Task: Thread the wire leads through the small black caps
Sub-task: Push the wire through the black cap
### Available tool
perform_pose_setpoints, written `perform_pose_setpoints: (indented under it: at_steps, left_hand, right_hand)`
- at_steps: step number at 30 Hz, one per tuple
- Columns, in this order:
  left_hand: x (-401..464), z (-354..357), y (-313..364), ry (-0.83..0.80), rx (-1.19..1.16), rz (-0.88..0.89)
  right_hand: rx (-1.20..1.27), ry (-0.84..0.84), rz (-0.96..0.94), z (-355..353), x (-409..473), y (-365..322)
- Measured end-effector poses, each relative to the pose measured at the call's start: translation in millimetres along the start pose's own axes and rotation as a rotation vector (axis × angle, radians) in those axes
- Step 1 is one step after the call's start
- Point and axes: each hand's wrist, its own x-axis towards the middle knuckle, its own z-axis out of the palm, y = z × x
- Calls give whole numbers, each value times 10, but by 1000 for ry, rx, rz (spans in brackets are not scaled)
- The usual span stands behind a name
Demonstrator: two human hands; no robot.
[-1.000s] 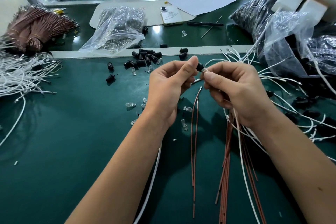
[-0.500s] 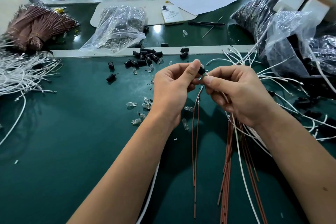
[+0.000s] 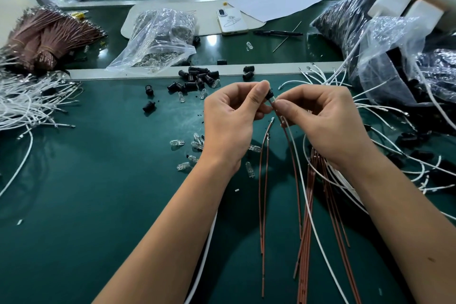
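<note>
Your left hand [image 3: 228,121] pinched a small black cap [image 3: 269,94] between thumb and forefinger, other fingers curled loosely. Your right hand [image 3: 325,121] gripped the wire leads [image 3: 277,111], one brown and one white, just below the cap, thumb pressed over them. The two hands met almost fingertip to fingertip above the green mat [image 3: 98,192].

Against the frame a second before: both hands sat slightly lower and nearer you, and the cap had tilted more toward your left thumb. The leads showed more plainly, hanging down from your right fingers. Whether they sat any deeper in the cap, cannot tell.

Beyond your left hand: the pile of loose black caps [image 3: 197,79], unmoved. Under your left wrist, scattered clear bulbs [image 3: 176,142], same spots. Below your right hand, brown wires [image 3: 308,217] fanned toward you. Far left of your hands, the white wire heap [image 3: 27,106]. Far right, plastic bags [image 3: 389,57].
</note>
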Motion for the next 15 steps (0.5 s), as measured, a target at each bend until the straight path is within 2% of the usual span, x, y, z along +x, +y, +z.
perform_pose_setpoints:
  at_steps: [15]
  left_hand:
    - [-12, -13, 28, -78, -31, -7]
  right_hand:
    - [59, 39, -23, 16, -10, 12]
